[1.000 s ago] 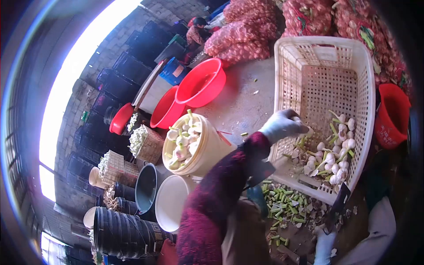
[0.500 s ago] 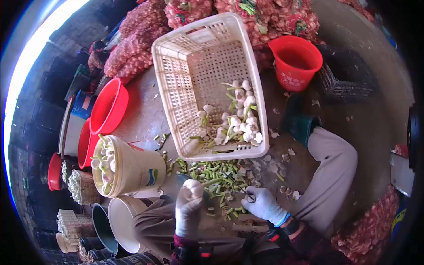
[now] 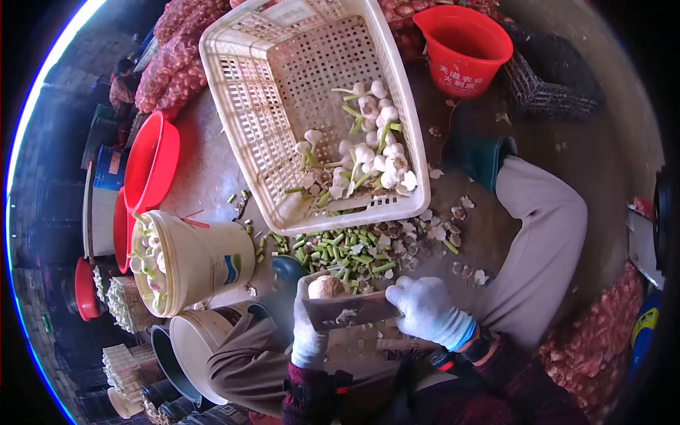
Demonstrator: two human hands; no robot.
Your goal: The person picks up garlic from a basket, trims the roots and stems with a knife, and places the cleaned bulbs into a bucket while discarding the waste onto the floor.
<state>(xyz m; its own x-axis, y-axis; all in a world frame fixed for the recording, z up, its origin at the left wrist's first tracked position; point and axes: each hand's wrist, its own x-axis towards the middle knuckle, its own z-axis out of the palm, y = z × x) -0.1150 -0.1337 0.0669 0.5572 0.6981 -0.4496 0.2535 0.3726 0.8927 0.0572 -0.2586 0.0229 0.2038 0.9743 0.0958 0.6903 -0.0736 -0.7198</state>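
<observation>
My left hand, in a pale work glove, is closed around a garlic bulb with its root side showing. My gloved right hand grips a knife, whose broad dark blade reaches across to my left hand, just below the bulb. Scraps of pale skin cling to the blade. Beyond my hands, cut green garlic stems lie heaped on the floor. A white plastic crate behind them holds several garlic bulbs, some with stems.
At the left, a white bucket full of garlic lies tipped beside red tubs. A red bucket stands back right near a dark crate. Mesh sacks sit at lower right. A person is far left.
The knife has come up into plain view, its blade now reaching my left hand. The bulb sits lower in my left hand, root side showing. The whole view has shifted slightly.
</observation>
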